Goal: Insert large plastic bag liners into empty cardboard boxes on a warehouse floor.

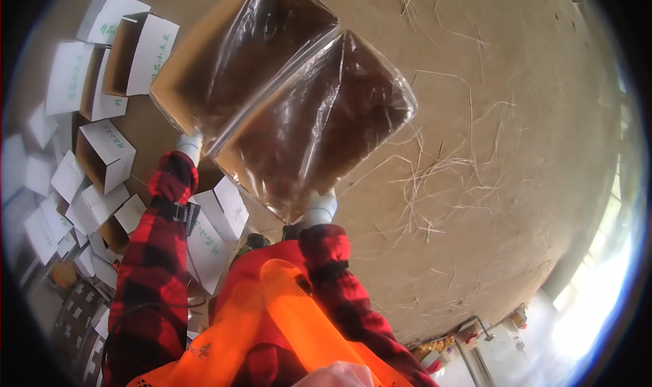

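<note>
Two clear plastic bags of dark brown material are raised in front of me. My left hand (pixel 189 146), in a white glove, grips the lower corner of the left bag (pixel 238 57). My right hand (pixel 319 209), also white-gloved, grips the bottom corner of the right bag (pixel 319 125). The two bags touch along one long edge and tilt up and to the right. Both forearms wear red-and-black checked sleeves. Most of each hand is hidden behind its bag.
Several open white cardboard boxes (pixel 105 156) lie scattered at the left and below the bags. The ground (pixel 489 183) is bare tan earth strewn with loose straw. An orange vest (pixel 299 319) covers my chest at the bottom. Bright daylight glares at the lower right.
</note>
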The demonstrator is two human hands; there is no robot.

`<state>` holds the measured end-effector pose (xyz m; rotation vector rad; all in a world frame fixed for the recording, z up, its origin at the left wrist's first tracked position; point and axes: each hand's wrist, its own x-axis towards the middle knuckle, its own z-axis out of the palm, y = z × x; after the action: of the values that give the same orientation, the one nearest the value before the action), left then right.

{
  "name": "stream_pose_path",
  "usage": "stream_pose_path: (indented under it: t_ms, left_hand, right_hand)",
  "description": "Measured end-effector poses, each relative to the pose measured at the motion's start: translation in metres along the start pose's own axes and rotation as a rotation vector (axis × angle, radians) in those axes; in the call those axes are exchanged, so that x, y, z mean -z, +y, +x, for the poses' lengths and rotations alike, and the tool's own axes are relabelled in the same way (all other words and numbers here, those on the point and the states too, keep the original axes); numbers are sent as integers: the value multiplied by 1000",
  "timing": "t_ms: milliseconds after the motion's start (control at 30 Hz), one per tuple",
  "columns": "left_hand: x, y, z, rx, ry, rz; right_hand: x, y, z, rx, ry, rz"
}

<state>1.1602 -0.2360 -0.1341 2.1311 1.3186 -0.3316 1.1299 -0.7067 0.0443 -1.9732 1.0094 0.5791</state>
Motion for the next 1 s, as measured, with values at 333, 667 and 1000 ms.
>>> stream_pose_path:
  t_ms: [333, 667, 1000]
  left_hand:
    - [-13, 7, -5, 80, -95, 148]
    - [40, 54, -73, 381, -413, -468]
    - [116, -164, -350, 59, -351, -641]
  right_hand:
    - [-17, 12, 18, 9, -12, -72]
    - [-20, 9, 3, -6, -216, 330]
    - [66, 34, -95, 1, -530, 89]
